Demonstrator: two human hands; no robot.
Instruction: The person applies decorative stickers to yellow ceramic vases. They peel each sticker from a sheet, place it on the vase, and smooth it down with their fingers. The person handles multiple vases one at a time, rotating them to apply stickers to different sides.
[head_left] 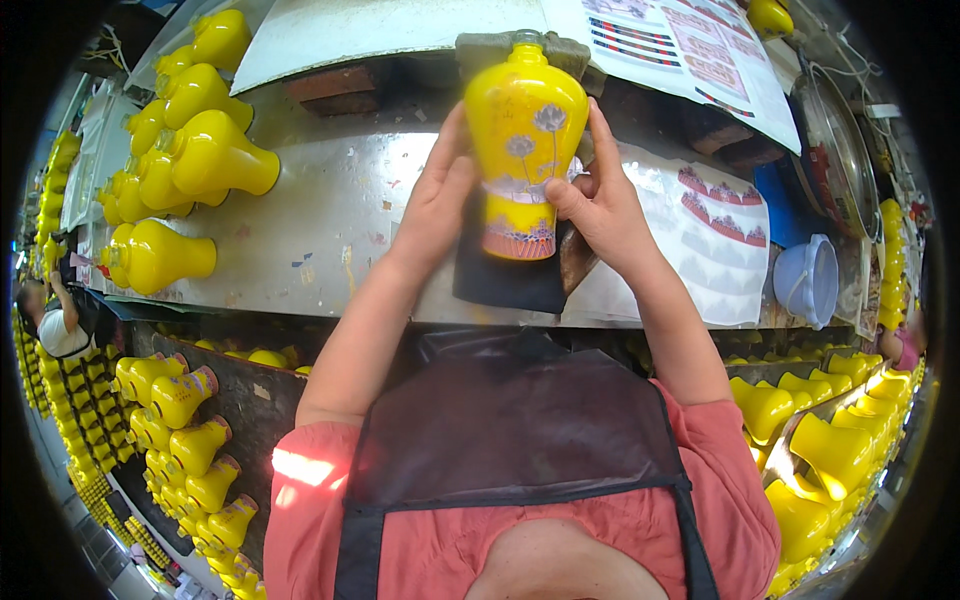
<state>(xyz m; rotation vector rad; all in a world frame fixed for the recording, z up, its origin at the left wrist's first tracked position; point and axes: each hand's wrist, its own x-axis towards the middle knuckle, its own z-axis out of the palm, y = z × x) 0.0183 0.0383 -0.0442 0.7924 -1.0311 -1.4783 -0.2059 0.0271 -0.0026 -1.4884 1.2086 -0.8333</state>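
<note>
A glossy yellow bottle (530, 110) with purple-grey flower decals and a patterned band round its base is between my hands, its neck pointing away from me. My left hand (440, 195) is closed against its left side, partly hidden behind it. On the right, my right hand (605, 205) grips the lower body, thumb pressed on the front near the decal band and index finger stretched along the side. A grey folded cloth (570, 55) lies behind the neck, and a black pad (510, 288) shows below the base. Whether the bottle rests on them I cannot tell.
Several plain yellow bottles (220, 155) stand on the metal table (330, 220) at the left. Decal sheets (725, 235) lie at the right, near a pale blue bucket (806, 280). More yellow bottles (835, 450) fill racks on both sides. Another person (62, 322) is at far left.
</note>
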